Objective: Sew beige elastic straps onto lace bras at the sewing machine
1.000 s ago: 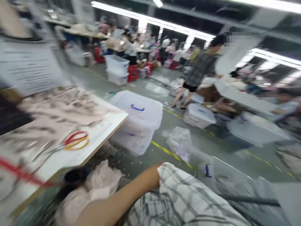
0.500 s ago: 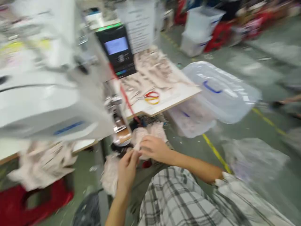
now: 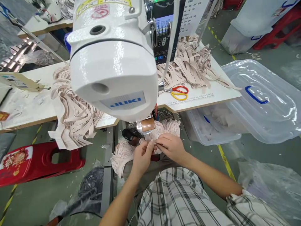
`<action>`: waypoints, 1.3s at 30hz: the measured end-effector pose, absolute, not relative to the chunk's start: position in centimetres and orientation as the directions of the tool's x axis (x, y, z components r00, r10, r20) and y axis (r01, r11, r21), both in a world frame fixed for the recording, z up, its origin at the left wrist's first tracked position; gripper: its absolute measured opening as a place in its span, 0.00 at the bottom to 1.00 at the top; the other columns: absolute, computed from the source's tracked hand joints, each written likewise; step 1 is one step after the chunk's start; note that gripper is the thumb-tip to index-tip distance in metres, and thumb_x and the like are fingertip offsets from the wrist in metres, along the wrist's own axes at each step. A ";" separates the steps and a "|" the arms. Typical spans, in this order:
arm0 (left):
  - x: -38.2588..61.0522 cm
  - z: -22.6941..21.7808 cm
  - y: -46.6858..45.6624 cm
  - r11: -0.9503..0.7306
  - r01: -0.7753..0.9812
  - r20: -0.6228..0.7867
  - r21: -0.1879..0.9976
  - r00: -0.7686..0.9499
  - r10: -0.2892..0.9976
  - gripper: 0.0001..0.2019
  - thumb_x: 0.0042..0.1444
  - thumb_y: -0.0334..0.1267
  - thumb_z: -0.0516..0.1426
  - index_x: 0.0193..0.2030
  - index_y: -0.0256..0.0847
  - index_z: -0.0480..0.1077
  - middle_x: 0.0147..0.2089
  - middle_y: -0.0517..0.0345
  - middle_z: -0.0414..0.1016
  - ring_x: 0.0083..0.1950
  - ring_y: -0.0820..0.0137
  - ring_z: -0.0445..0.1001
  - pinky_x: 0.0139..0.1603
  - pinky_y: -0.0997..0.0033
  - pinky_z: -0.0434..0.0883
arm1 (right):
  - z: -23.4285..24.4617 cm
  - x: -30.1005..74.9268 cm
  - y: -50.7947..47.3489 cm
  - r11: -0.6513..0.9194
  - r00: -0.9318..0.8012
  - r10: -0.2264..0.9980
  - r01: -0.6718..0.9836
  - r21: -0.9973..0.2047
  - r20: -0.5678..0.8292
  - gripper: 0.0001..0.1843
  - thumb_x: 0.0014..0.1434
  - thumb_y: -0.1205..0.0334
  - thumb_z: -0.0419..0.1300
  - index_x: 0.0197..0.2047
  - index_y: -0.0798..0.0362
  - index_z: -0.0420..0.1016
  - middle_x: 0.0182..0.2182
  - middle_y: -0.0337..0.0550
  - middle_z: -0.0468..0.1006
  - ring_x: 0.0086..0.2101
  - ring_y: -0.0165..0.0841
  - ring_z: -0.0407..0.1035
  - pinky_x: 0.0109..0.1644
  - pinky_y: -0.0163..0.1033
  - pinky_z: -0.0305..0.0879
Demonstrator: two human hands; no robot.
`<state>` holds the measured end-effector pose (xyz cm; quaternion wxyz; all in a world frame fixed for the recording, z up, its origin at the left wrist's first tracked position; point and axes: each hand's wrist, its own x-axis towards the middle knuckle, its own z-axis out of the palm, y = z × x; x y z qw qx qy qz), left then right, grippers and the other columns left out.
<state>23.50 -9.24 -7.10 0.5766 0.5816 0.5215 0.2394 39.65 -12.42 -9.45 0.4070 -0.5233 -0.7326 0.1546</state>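
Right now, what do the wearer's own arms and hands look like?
The left hand and right hand wear no gloves; no watch or bracelet shows. The right sleeve, white with dark plaid lines, ends near the elbow; no left sleeve shows.

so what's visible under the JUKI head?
A brown-and-metal part and pale lace fabric show below its front edge; the left hand and right hand pinch the fabric. The white head covers whatever lies directly beneath.
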 end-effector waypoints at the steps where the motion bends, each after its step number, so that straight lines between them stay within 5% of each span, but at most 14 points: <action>1: 23.5 -7.4 -9.0 0.228 0.334 -0.341 0.915 0.333 0.879 0.23 0.59 0.58 0.53 0.25 0.40 0.67 0.23 0.61 0.64 0.26 0.72 0.62 0.28 0.73 0.60 | -9.6 39.7 -12.4 0.427 -0.153 0.885 0.639 -0.640 0.439 0.14 0.69 0.63 0.54 0.37 0.51 0.80 0.32 0.46 0.82 0.35 0.36 0.76 0.39 0.40 0.72; 5: 23.3 -8.3 -8.1 0.412 0.242 -0.474 0.878 0.327 0.818 0.27 0.48 0.65 0.60 0.24 0.39 0.65 0.22 0.64 0.63 0.22 0.77 0.58 0.23 0.76 0.57 | -10.0 42.8 -9.8 0.369 -0.219 0.925 0.710 -0.600 0.310 0.12 0.67 0.62 0.55 0.38 0.48 0.81 0.36 0.44 0.83 0.37 0.36 0.77 0.40 0.39 0.73; 8: 22.8 -8.3 -7.9 0.475 0.177 -0.507 0.862 0.315 0.802 0.28 0.45 0.65 0.62 0.28 0.37 0.68 0.24 0.65 0.64 0.22 0.78 0.57 0.23 0.77 0.56 | -8.8 48.2 -4.4 0.131 -0.012 0.972 0.856 -0.501 0.234 0.19 0.69 0.65 0.47 0.52 0.57 0.77 0.48 0.57 0.80 0.46 0.43 0.74 0.50 0.48 0.71; 10: 22.4 -7.9 -8.0 0.485 0.177 -0.516 0.857 0.311 0.798 0.27 0.45 0.64 0.62 0.28 0.38 0.68 0.24 0.65 0.64 0.23 0.78 0.58 0.22 0.78 0.54 | -7.4 51.5 -0.4 -0.134 0.142 0.989 0.973 -0.186 0.029 0.23 0.69 0.69 0.43 0.60 0.58 0.72 0.53 0.59 0.77 0.51 0.43 0.72 0.55 0.48 0.67; 16: 21.7 -6.9 -8.0 0.538 0.062 -0.524 0.840 0.347 0.778 0.26 0.46 0.62 0.62 0.26 0.37 0.67 0.20 0.65 0.62 0.21 0.79 0.56 0.22 0.78 0.49 | -4.6 54.6 4.0 -0.034 0.023 0.992 0.996 -0.086 -0.124 0.17 0.63 0.65 0.54 0.53 0.62 0.75 0.45 0.64 0.79 0.43 0.49 0.75 0.42 0.45 0.67; 19: 21.2 -6.9 -7.8 0.557 -0.015 -0.522 0.830 0.329 0.787 0.24 0.46 0.60 0.63 0.26 0.37 0.67 0.22 0.63 0.65 0.22 0.79 0.58 0.22 0.77 0.50 | -5.1 54.2 -0.1 -0.040 0.027 0.996 0.986 -0.162 -0.080 0.18 0.63 0.60 0.55 0.53 0.60 0.72 0.43 0.60 0.79 0.40 0.47 0.75 0.39 0.43 0.67; 24: 21.1 -7.2 -7.6 0.622 -0.167 -0.545 0.765 0.346 0.763 0.21 0.43 0.55 0.66 0.29 0.37 0.70 0.27 0.60 0.68 0.25 0.78 0.61 0.24 0.76 0.55 | -5.3 50.5 -11.4 0.013 -0.044 0.998 0.853 -0.521 -0.048 0.21 0.60 0.55 0.55 0.55 0.53 0.69 0.40 0.52 0.79 0.31 0.39 0.74 0.31 0.42 0.71; 28: 21.3 -7.0 -7.6 0.657 -0.176 -0.570 0.733 0.368 0.734 0.21 0.42 0.54 0.67 0.28 0.37 0.69 0.27 0.60 0.68 0.26 0.77 0.62 0.26 0.76 0.59 | -4.7 46.3 -16.6 0.123 -0.249 0.958 0.803 -0.583 -0.142 0.18 0.63 0.56 0.56 0.55 0.49 0.70 0.46 0.51 0.77 0.32 0.35 0.74 0.29 0.39 0.72; 33: 21.4 -6.7 -7.8 0.632 -0.069 -0.571 0.772 0.362 0.737 0.23 0.44 0.58 0.65 0.27 0.38 0.68 0.26 0.61 0.68 0.25 0.78 0.60 0.23 0.76 0.52 | -4.8 43.9 -16.1 0.216 -0.312 0.948 0.780 -0.588 -0.066 0.16 0.65 0.60 0.55 0.55 0.50 0.69 0.48 0.52 0.78 0.38 0.38 0.75 0.39 0.44 0.75; 39: 21.2 -6.4 -7.8 0.556 0.032 -0.532 0.831 0.343 0.774 0.19 0.47 0.54 0.61 0.26 0.38 0.69 0.23 0.62 0.66 0.24 0.77 0.58 0.23 0.75 0.51 | -5.4 43.2 -14.3 0.259 -0.371 0.925 0.771 -0.582 -0.079 0.16 0.66 0.59 0.55 0.56 0.50 0.69 0.45 0.50 0.79 0.34 0.36 0.74 0.36 0.41 0.73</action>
